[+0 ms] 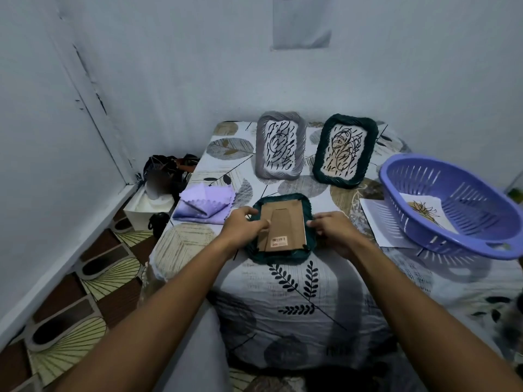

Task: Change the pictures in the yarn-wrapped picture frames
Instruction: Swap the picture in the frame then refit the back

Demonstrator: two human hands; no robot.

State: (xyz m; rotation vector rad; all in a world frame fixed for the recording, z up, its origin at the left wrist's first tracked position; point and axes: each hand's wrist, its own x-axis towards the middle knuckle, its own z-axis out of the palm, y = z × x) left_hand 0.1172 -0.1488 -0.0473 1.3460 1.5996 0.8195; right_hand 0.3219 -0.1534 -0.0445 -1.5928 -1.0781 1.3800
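Basket (418,176): at right of the frame on the bench (283,292); a drawing (424,210) is held inside.
Green frame (280,257): face-down at centre, cardboard back (283,222) upward.
Left hand (243,226): fingers (261,224) are curled on the back's left edge.
Right hand (334,230): fingers curled at the frame's right edge.

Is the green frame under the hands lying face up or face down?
Face down: the green frame shows its brown cardboard backing with a stand flap and barcode sticker upward.
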